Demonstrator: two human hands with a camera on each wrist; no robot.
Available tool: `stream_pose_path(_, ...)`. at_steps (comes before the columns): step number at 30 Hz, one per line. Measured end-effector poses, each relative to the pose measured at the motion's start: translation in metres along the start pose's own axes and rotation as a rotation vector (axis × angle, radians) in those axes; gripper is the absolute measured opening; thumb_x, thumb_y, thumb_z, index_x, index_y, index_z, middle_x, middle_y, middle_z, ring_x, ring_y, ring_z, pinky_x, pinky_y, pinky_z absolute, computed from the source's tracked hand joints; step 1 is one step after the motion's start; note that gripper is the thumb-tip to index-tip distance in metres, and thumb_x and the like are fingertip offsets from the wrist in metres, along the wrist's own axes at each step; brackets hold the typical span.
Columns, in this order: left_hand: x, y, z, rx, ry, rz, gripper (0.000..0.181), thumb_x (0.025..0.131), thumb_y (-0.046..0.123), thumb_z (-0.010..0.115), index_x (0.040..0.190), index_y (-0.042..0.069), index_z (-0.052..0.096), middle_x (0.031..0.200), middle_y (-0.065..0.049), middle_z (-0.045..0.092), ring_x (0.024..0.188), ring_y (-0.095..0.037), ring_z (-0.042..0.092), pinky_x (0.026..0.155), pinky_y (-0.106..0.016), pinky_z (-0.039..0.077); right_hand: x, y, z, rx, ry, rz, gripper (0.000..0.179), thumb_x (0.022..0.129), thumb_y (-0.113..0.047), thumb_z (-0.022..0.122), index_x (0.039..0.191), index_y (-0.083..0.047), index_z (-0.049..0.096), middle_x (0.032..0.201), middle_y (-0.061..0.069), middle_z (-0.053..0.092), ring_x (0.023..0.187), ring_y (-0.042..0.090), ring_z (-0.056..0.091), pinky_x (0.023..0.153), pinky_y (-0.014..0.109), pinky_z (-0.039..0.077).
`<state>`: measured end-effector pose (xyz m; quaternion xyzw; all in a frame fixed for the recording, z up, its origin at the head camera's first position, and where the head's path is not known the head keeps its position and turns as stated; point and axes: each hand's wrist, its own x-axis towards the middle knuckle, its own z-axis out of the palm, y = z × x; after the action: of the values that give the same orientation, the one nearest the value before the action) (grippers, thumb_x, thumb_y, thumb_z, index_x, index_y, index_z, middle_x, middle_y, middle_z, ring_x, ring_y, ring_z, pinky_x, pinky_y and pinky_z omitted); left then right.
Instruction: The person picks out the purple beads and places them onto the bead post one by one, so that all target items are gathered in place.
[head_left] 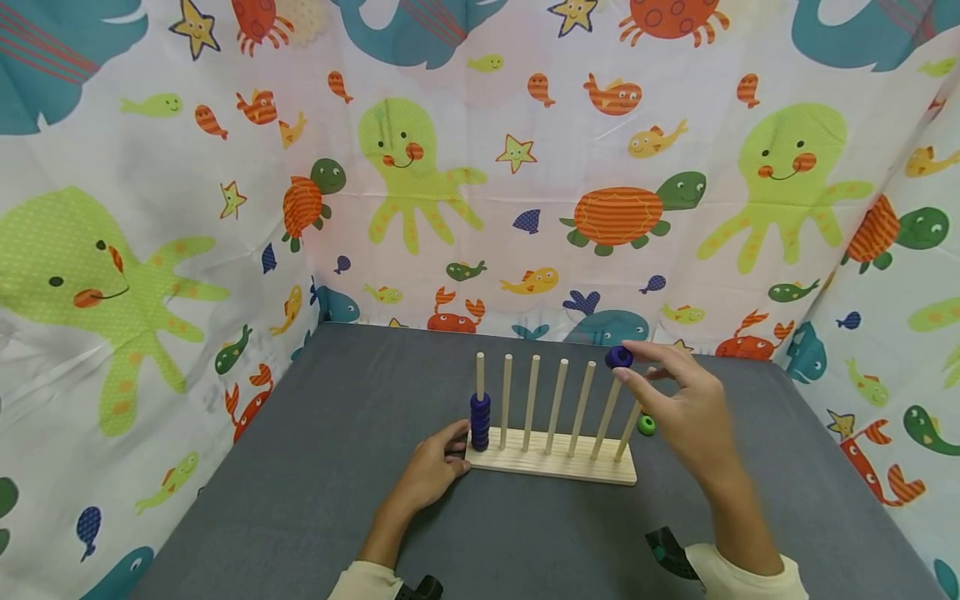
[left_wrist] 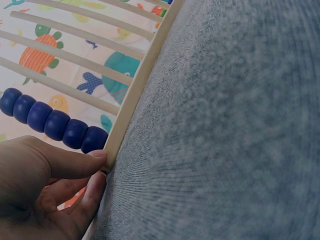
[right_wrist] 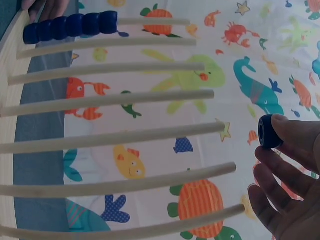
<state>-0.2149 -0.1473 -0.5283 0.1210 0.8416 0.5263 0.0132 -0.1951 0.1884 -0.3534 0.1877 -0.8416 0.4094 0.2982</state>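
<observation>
A pale wooden peg rack (head_left: pixel 551 458) with several upright pegs stands on the grey tabletop. Its leftmost peg carries a stack of dark blue beads (head_left: pixel 480 421), seen side-on in the left wrist view (left_wrist: pixel 55 122). My left hand (head_left: pixel 433 467) holds the left end of the base, thumb in front and fingers behind. Between thumb and index finger, my right hand (head_left: pixel 686 404) pinches one dark blue bead (head_left: pixel 618 357), level with the peg tops at the rack's right side. In the right wrist view that bead (right_wrist: pixel 270 132) is beyond the peg tips, its hole facing them.
A green bead (head_left: pixel 647 425) lies on the table (head_left: pixel 360 383) just past the rack's right end, partly behind the right hand. A white curtain (head_left: pixel 450 200) printed with sea animals hangs at the back and both sides.
</observation>
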Motion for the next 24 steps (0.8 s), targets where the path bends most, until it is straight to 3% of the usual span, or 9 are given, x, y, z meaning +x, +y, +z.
stream_pose_path(4, 0.0, 0.0, 0.0, -0.003, 0.002, 0.001, 0.065, 0.093, -0.008, 0.071, 0.155, -0.001, 0.05, 0.153, -0.024, 0.057, 0.124, -0.038, 0.068, 0.096, -0.044, 0.061, 0.001, -0.002, 0.007, 0.018, -0.016, -0.018, 0.041, 0.091, -0.002, 0.082, 0.131, -0.008, 0.075, 0.117, 0.009, 0.072, 0.096, 0.0, 0.058, 0.077, 0.006, 0.048)
stream_pose_path(10, 0.0, 0.001, -0.001, -0.003, -0.001, -0.001, 0.065, 0.094, -0.008, 0.071, 0.155, 0.0, 0.05, 0.154, -0.023, 0.056, 0.125, -0.038, 0.068, 0.096, -0.043, 0.061, 0.002, -0.008, 0.018, 0.04, -0.041, -0.025, 0.041, 0.091, -0.003, 0.083, 0.131, -0.007, 0.075, 0.117, 0.01, 0.072, 0.096, 0.011, 0.061, 0.076, 0.009, 0.049)
stream_pose_path(16, -0.001, 0.001, -0.001, -0.003, -0.001, -0.004, 0.066, 0.094, -0.006, 0.071, 0.156, 0.001, 0.05, 0.154, -0.023, 0.056, 0.124, -0.038, 0.068, 0.096, -0.043, 0.061, 0.007, -0.014, 0.028, 0.074, -0.048, -0.076, 0.042, 0.087, 0.002, 0.084, 0.128, -0.006, 0.076, 0.113, 0.011, 0.074, 0.095, 0.009, 0.061, 0.077, 0.008, 0.05)
stream_pose_path(21, -0.001, 0.001, 0.0, 0.003, -0.002, -0.004, 0.066, 0.094, -0.006, 0.071, 0.156, 0.001, 0.05, 0.154, -0.022, 0.056, 0.125, -0.038, 0.067, 0.097, -0.044, 0.061, 0.009, -0.019, 0.035, 0.086, -0.069, -0.086, 0.041, 0.088, 0.001, 0.084, 0.127, -0.007, 0.077, 0.114, 0.01, 0.074, 0.094, 0.022, 0.063, 0.076, 0.011, 0.049)
stream_pose_path(24, 0.0, 0.001, 0.0, 0.001, 0.0, -0.002, 0.066, 0.094, -0.006, 0.071, 0.156, 0.001, 0.05, 0.155, -0.022, 0.056, 0.125, -0.038, 0.067, 0.097, -0.044, 0.06, 0.011, -0.022, 0.04, 0.09, -0.088, -0.085, 0.039, 0.09, -0.003, 0.083, 0.127, -0.008, 0.077, 0.116, 0.008, 0.074, 0.097, 0.022, 0.063, 0.081, 0.011, 0.049)
